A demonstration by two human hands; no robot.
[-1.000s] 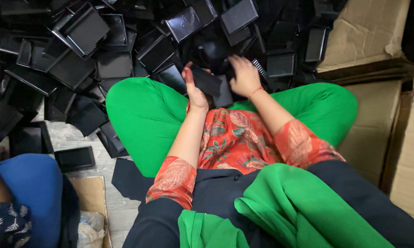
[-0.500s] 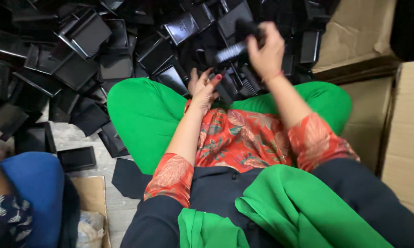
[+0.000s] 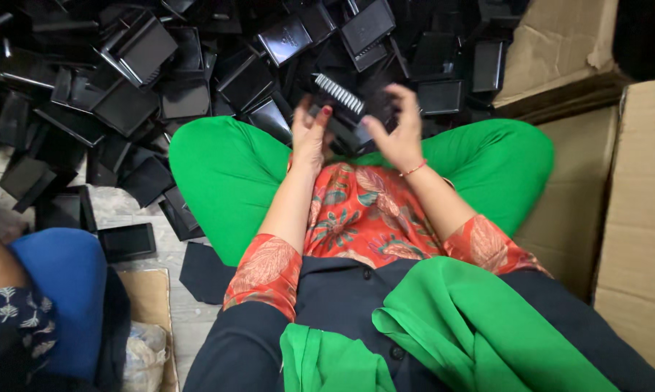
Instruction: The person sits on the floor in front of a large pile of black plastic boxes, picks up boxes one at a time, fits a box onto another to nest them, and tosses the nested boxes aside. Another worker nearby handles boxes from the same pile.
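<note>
Both grips closed on one black plastic tray [image 3: 349, 116], left hand [image 3: 311, 134], right hand [image 3: 396, 131], above green lap.

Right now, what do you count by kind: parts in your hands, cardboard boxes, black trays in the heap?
Black ribbed part, between left hand and right hand: 1
Cardboard boxes: 2
Black trays in the heap: overlapping, too many to count
Total countable: 3

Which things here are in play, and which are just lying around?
In hand: black part with a ribbed edge, held between left hand and right hand.

Lying about: pile of black parts, cardboard boxes, flat black piece.
</note>
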